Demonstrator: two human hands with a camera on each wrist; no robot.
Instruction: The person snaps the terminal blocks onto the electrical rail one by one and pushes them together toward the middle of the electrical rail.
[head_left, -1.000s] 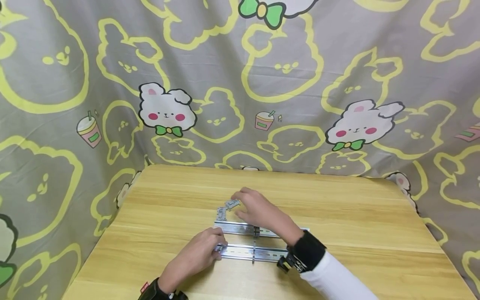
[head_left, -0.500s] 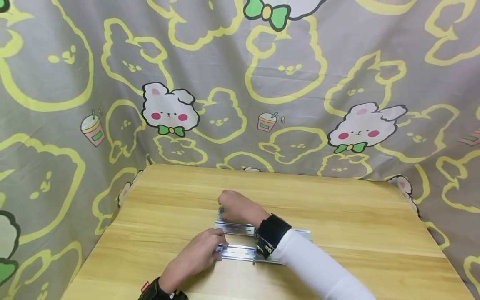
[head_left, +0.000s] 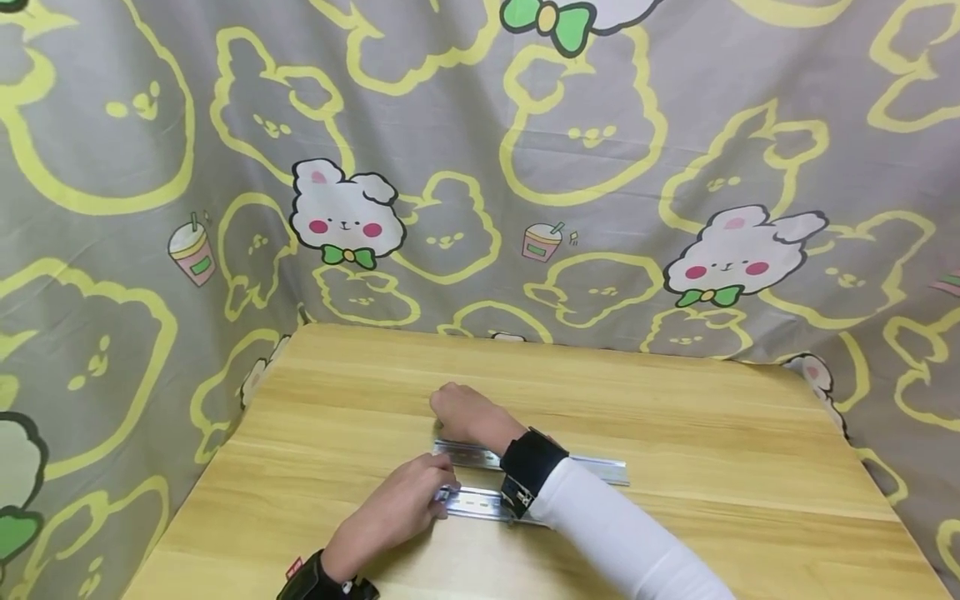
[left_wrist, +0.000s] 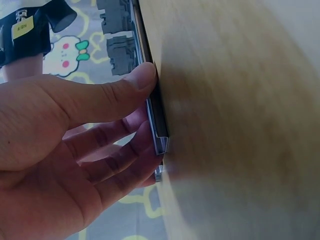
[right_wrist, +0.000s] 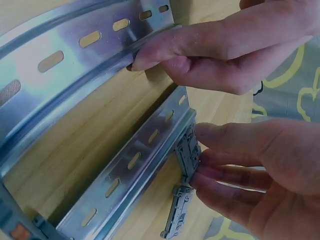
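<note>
My left hand pinches the left end of the near slotted DIN rail, thumb on one edge and fingers on the other in the left wrist view. Reaching past the far DIN rail, my right hand is at that rail's left end. Its thumb and fingertips pinch a grey terminal block, as the right wrist view shows. A second grey terminal block lies beside that one. In the head view the right hand hides both loose blocks. Grey blocks sit along the rail in the left wrist view.
Both rails lie roughly parallel on the wooden table, with a strip of tabletop between them. A grey piece with an orange spot shows at the right wrist view's lower corner. A patterned curtain hangs behind the table.
My right hand has moved left onto the loose terminal blocks, its forearm now crossing over both rails. The left hand keeps its hold on the near rail. The head view has shifted slightly.
</note>
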